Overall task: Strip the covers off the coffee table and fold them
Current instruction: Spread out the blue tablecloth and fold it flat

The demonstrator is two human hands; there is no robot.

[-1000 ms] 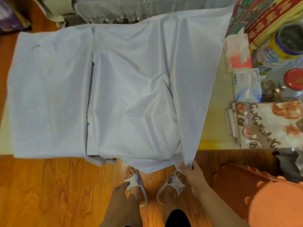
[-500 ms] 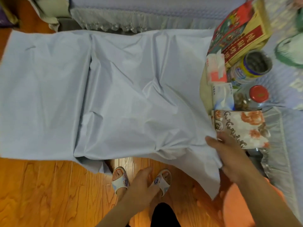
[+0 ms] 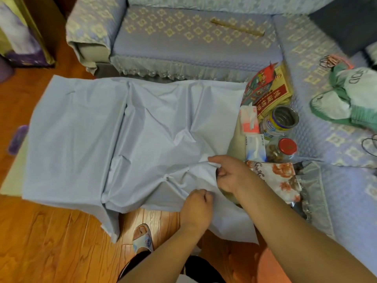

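While pinching the cover (image 3: 114, 139) at its near right end: right hand (image 3: 232, 174) gripping a gathered fold, left hand (image 3: 196, 209) clenched on the hem just nearer. Cover spread leftward along the table (image 3: 12, 176), long axis left-right, so fold leftward.

A pale blue cover (image 3: 85, 144) lies spread and creased over the surface (image 3: 236, 139). The right hand (image 3: 232, 173) pinches a fold near its right edge; the left hand (image 3: 196, 207) grips the cloth just below. A folded floral cover (image 3: 283, 180) lies beside them.
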